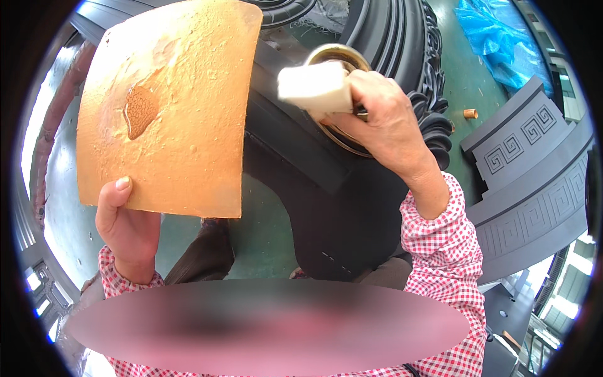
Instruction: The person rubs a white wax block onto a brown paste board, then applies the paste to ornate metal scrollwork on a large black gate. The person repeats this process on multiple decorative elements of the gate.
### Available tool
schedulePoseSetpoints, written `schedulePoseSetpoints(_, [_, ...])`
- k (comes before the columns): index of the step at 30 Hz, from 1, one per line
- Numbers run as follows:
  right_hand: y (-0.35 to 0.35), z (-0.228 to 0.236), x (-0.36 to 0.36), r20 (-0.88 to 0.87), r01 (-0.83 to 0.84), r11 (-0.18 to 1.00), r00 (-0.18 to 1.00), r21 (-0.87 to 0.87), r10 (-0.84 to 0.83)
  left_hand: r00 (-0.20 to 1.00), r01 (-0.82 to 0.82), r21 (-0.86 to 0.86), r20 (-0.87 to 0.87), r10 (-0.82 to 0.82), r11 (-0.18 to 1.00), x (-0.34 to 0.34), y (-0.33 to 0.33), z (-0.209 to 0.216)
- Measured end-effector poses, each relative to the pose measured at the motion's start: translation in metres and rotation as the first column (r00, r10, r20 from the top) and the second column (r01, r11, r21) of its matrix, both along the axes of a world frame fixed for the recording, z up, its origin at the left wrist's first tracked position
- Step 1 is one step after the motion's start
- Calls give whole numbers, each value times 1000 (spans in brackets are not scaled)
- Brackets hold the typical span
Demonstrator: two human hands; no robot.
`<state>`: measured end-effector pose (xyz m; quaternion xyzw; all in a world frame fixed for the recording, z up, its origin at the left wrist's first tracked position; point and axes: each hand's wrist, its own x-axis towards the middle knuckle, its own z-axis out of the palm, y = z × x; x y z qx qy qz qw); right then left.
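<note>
My left hand point(129, 232) grips a gold-coated board point(195, 147) at its lower edge, thumb on the front face. The board is tilted up toward me, its surface rough with small lumps, and a wet brownish puddle point(139, 113) sits left of its middle. In my right hand point(392, 119) is a whitish sponge-like block point(317, 88), slightly blurred, pinched at its right end. Behind and partly under that block shows a round container with a gold rim point(336, 50); its inside is mostly hidden. Block and board are apart.
Large black moulded pieces point(326, 169) with ridges and carved scrolls lie in front of me. At right stand grey curved panels point(534, 135) with key-pattern relief. Blue plastic sheeting point(502, 38) lies far right on the green floor, near a small gold cylinder point(470, 114).
</note>
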<state>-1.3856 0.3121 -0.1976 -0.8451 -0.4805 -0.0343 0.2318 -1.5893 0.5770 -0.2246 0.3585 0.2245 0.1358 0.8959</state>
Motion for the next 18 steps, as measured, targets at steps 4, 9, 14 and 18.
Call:
schedulePoseSetpoints(4, [-12, -1, -15, 41, -49, 986, 998, -161, 56, 1000, 9, -1, 14, -9, 1000, 0, 1, -1])
schedulePoseSetpoints(9, [-58, 21, -19, -72, 28, 934, 996, -356, -57, 1000, 1, 18, 9, -1, 1000, -3, 5, -2])
schedulePoseSetpoints(14, [-36, 10, -10, -182, 145, 987, 975, 71, -130, 999, 49, -35, 10, -49, 998, 4, -2, -4])
schedulePoseSetpoints(18, [-15, -11, -16, 31, -17, 999, 999, -45, 19, 998, 62, -15, -14, -63, 998, 5, -10, -1])
